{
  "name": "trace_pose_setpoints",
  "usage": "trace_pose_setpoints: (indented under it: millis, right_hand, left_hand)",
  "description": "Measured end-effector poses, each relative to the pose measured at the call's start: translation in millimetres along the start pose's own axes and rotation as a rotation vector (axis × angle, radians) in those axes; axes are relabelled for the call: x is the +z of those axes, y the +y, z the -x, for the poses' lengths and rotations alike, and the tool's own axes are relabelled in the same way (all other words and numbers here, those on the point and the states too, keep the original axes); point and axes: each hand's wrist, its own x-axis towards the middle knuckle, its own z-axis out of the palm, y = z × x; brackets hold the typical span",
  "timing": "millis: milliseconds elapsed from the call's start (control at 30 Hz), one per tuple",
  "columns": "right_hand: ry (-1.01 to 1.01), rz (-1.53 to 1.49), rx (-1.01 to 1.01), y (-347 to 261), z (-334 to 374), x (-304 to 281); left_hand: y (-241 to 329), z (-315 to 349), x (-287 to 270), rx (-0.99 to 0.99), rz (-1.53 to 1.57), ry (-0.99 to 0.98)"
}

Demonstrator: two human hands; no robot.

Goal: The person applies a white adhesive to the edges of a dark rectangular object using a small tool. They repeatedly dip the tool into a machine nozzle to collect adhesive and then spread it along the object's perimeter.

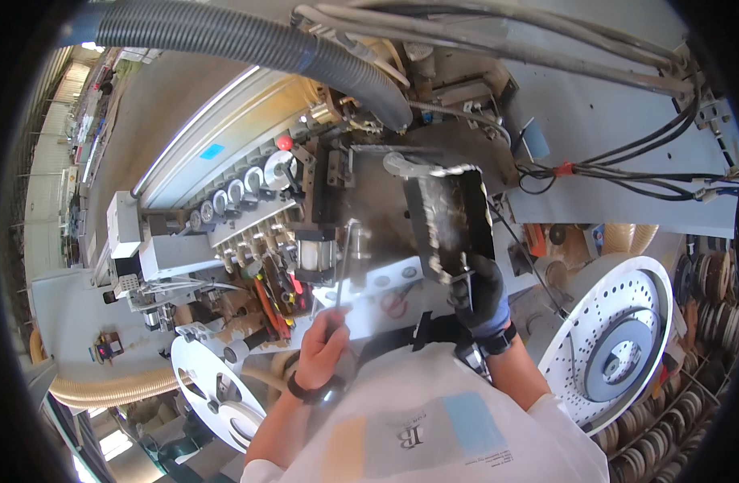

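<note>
My bare left hand (323, 344) is closed round the lower end of a thin metal rod (347, 262), which points up and away from me. In a dark glove, my right hand (483, 299) grips the near edge of a dark open metal box (475, 216). Whitish, ragged residue crusts the box's rim and inner side. It is tilted, and its exact build is blurred. The rod's far end lies left of the box, apart from it, before the machine's dusty opening (379, 197).
A row of round dials (236, 191) and a red knob (284, 142) line the machine at left, above several hand tools (271, 306). A ribbed hose (216, 32) crosses overhead. White reels stand left (194, 362) and right (574, 354). Black cables (627, 173) hang at right.
</note>
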Motion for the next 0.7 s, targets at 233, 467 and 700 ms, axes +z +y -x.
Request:
trace_pose_setpoints:
  millis: [233, 467, 700]
  right_hand:
    - [-0.026, -0.289, 0.083, 3.6, -5.0, -18.4]
    - [-0.072, -0.143, -0.113, -11.6, -0.6, -28.7]
    - [-0.002, -0.233, -0.084, -9.9, 2.5, -36.7]
  left_hand:
    - [27.7, -60.0, -15.1, 0.125, -0.405, 0.238]
    - [63.2, -144.6, -33.0, 0.42, -0.903, 0.323]
    - [91.2, -227.8, -21.2, 0.461, -1.373, 0.336]
